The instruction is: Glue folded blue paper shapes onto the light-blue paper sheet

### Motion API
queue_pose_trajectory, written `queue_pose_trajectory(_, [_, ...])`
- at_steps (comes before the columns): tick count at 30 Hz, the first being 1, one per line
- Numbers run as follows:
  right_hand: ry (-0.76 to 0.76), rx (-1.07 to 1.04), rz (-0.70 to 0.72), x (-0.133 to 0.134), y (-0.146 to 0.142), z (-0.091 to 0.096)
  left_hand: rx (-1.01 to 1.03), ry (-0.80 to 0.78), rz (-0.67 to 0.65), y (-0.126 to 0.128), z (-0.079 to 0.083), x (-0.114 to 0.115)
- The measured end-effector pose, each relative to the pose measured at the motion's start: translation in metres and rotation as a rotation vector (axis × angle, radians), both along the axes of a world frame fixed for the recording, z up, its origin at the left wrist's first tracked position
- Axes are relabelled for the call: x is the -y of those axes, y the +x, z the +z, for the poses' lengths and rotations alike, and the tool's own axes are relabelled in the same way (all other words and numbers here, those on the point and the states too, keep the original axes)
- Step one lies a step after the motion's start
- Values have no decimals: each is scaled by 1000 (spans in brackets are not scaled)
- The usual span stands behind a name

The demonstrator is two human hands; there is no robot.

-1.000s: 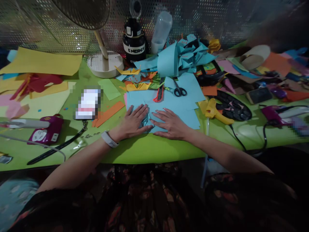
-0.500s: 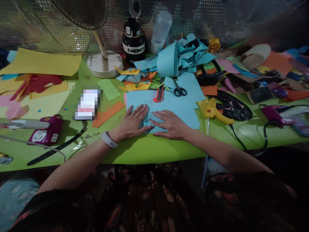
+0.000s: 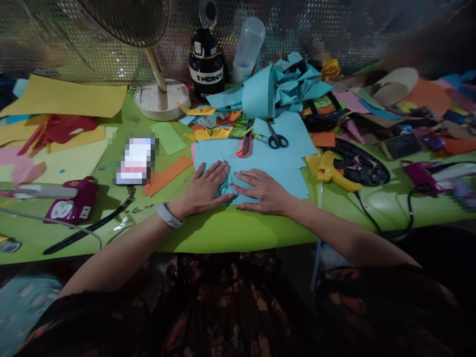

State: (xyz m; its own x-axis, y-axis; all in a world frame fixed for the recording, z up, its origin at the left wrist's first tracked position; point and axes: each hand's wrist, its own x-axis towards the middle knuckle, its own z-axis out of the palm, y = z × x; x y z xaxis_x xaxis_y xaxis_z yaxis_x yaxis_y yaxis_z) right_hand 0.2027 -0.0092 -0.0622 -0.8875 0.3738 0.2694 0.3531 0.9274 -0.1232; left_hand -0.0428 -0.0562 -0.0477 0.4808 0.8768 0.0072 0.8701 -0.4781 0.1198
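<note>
Both my hands lie flat on a stack of light blue paper sheets [image 3: 282, 163] near the front edge of the green table [image 3: 223, 233]. My left hand [image 3: 203, 191], with a white band on the wrist, presses down with fingers stretched out. My right hand [image 3: 262, 191] lies beside it, fingers spread. Between the two hands a small folded blue paper piece [image 3: 225, 187] shows, held down under the fingertips. Just beyond the hands lie a red utility knife [image 3: 245, 145] and black-handled scissors [image 3: 275, 138].
A yellow glue gun [image 3: 330, 172] lies right of the blue sheets with a black cable trailing off. A heap of blue paper scraps [image 3: 282, 84], a black bottle [image 3: 207, 64] and a fan base [image 3: 161, 99] stand behind. Yellow and red papers cover the left; a purple device [image 3: 72, 203] sits front left.
</note>
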Motion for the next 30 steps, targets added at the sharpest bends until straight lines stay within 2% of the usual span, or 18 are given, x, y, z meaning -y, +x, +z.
queue_pose_trajectory(14, [-43,-11,-16,-1,-1,-1,47,17,-22,-2,-5,0])
queue_pose_trajectory(18, [-51,-27,-26,-2,-1,-3,77,97,-39,-2,4,1])
queue_pose_trajectory(23, [-94,6,-6,-7,1,-2,98,233,-243,-2,21,9])
queue_pose_trajectory(26, [-164,61,-7,-10,3,0,85,263,-332,-2,19,15])
queue_pose_trajectory(30, [-215,91,10,-14,4,-1,65,260,-354,-1,13,20])
